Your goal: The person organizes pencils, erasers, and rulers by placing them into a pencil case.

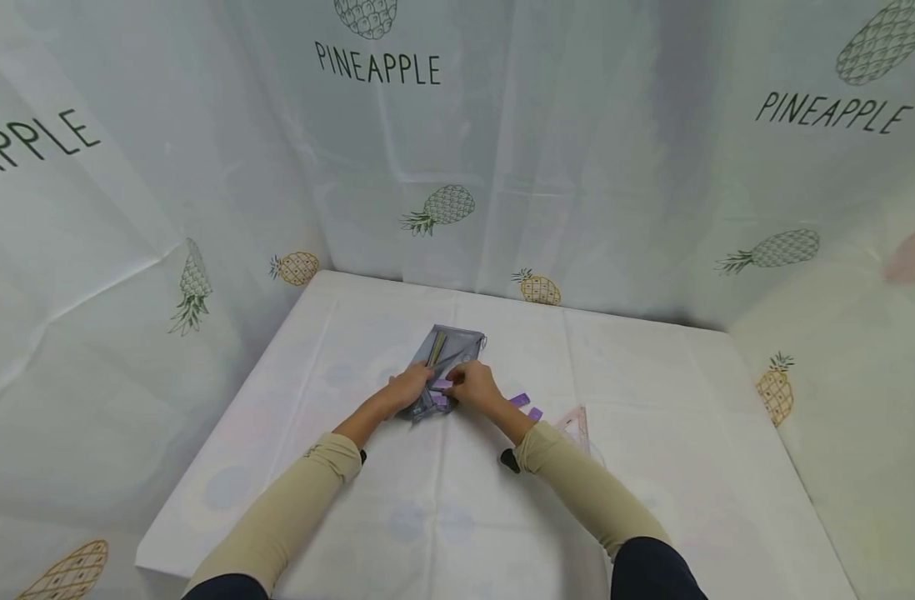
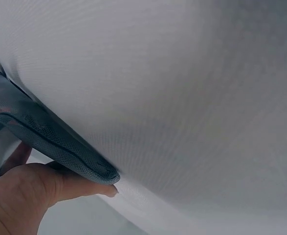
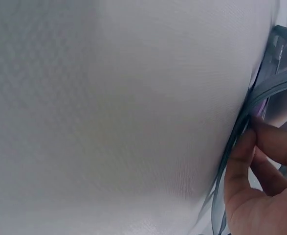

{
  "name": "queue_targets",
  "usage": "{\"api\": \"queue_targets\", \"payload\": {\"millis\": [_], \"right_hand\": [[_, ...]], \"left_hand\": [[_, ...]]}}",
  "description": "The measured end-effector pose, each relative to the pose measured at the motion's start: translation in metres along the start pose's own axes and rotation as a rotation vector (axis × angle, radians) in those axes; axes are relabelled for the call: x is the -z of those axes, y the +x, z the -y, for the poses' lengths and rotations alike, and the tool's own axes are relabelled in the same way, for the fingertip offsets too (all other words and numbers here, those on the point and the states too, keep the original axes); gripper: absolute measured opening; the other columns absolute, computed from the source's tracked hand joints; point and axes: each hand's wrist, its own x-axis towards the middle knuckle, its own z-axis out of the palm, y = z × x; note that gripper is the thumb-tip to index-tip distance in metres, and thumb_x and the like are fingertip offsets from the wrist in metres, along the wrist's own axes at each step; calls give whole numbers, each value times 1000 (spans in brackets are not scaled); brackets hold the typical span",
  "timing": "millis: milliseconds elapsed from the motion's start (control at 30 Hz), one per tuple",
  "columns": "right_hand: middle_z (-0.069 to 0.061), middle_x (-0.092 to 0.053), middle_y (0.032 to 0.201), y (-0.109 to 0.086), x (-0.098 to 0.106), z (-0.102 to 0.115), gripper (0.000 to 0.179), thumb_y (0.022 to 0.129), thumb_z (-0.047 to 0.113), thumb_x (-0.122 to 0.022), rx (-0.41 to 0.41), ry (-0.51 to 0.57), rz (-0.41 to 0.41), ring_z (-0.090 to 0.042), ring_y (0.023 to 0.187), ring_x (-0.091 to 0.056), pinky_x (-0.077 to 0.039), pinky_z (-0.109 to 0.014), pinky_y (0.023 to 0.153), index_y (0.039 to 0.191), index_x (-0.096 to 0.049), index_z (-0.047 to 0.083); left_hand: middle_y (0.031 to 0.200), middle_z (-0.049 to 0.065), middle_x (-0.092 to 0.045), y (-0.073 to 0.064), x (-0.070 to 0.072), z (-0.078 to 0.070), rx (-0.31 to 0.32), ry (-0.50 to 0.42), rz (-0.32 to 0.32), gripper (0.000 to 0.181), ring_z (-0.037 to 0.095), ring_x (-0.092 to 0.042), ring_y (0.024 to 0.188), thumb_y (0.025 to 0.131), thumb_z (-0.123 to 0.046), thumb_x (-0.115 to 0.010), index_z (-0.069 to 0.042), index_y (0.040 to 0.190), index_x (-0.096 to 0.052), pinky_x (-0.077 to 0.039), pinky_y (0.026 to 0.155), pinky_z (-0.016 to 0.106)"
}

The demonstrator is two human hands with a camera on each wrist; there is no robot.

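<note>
On the table (image 1: 652, 417), the grey pouch (image 1: 447, 358) stretches away, slightly rightward.

Looks bright and diffusely lit in the head view; turns dimmer and greyer in both wrist views, softly blurring the white surface (image 2: 182, 112).

Pale curtain (image 1: 577, 142) behind the counter (image 1: 675, 400) and along both sides. Prints on it: green pineapples (image 1: 450, 204), yellow pineapples (image 1: 540, 290), dark PINEAPPLE lettering (image 1: 377, 63), one pink heart (image 1: 913, 257) far right. Counter covering's white, faint pastel spots (image 1: 228, 487), straight fold creases (image 1: 435, 542).
</note>
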Motion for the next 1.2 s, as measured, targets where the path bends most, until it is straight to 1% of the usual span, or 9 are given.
{"api": "queue_targets", "payload": {"millis": [200,433,567,733,900,967,1033,1100,1200], "right_hand": [[-10,-75,87,1,2,0,21,79,7,-80,-18,-26,69,-15,75,-65,-53,-22,66,99,-77,1],[-12,-76,89,-6,4,-2,23,81,2,-72,78,-22,102,-18,77,-69,-55,-24,66,103,-76,-1],[-13,-77,95,-10,4,-1,23,86,6,-66,127,-15,98,-23,85,-72,-58,-30,74,107,-75,-1],[-15,-75,102,-18,5,-1,27,90,10,-62,253,-98,51,-25,93,-72,-59,-35,81,111,-72,-3],[-16,-70,110,-33,18,0,32,92,21,-64,368,-259,-89,-27,96,-69,-58,-40,83,113,-71,-2],[-21,-63,125,-38,28,0,46,92,32,-66,393,-310,-145,-33,107,-66,-56,-47,88,124,-66,0],[-24,-48,145,-42,38,-1,63,92,46,-64,391,-350,-183,-40,122,-57,-50,-55,97,138,-56,4],[-25,-26,159,-43,49,-5,79,91,61,-55,369,-380,-198,-45,134,-44,-41,-62,104,150,-42,10],[-19,2,166,-43,65,-14,92,89,78,-37,301,-420,-197,-46,146,-23,-27,-67,112,159,-23,19]], "left_hand": [[165,17,-12,-1,-1,-1,1,1,6,66,35,-2,154,101,-36,-28,-4,158,-17,11,120,60],[166,16,-12,-3,-4,-1,-9,9,17,67,35,-1,154,102,-38,-27,-4,158,-15,10,121,59],[166,16,-13,-3,-5,-2,-44,14,2,67,34,-5,154,102,-37,-28,-2,158,-17,9,120,61],[166,16,-15,-1,-5,-2,-65,34,-15,69,35,-9,154,101,-37,-30,0,157,-16,9,119,63],[165,17,-16,3,-6,-2,-69,45,3,69,36,-8,153,101,-38,-30,1,157,-17,9,119,63],[165,17,-15,5,-5,-2,-74,49,8,69,36,-7,154,101,-39,-29,1,157,-17,10,119,63],[166,16,-14,5,-4,-2,-77,62,9,69,35,-7,154,102,-39,-28,1,157,-17,10,119,62],[166,15,-13,5,-3,-1,-70,70,14,69,33,-6,154,102,-39,-28,1,157,-15,11,119,62],[166,15,-12,4,-2,-1,-59,85,21,70,33,-5,154,102,-39,-29,0,157,-14,10,119,61]]}}
